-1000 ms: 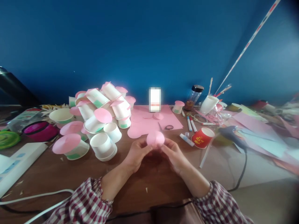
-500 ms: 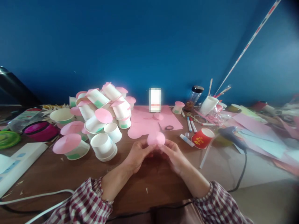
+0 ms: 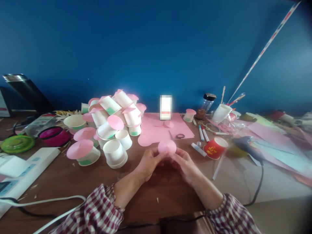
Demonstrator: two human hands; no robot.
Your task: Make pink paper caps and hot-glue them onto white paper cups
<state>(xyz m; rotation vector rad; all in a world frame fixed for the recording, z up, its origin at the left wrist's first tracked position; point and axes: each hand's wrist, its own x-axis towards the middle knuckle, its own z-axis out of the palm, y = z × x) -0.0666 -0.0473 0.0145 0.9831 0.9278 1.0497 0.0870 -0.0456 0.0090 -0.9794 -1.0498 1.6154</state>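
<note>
Both of my hands meet over the brown table near its middle. My left hand (image 3: 149, 162) and my right hand (image 3: 185, 164) pinch a small pink paper disc (image 3: 167, 147) between their fingertips; whether a cup sits under it is hidden by my fingers. Just behind lies a pink paper sheet (image 3: 163, 130) with round cut-outs and a small dark ring on it. A pile of white paper cups with pink disc lids (image 3: 112, 118) stands to the left of my hands.
A red paper cup (image 3: 215, 148), marker pens (image 3: 202, 133), a jar (image 3: 206, 103) and a glue gun (image 3: 246, 145) with its cable lie to the right. A white power strip (image 3: 29, 169), a magenta bowl (image 3: 54, 136) and a green lid (image 3: 17, 143) sit at the left.
The view has shifted a little, so everything sits slightly right and lower. My hands keep the same hold on the pink disc.
</note>
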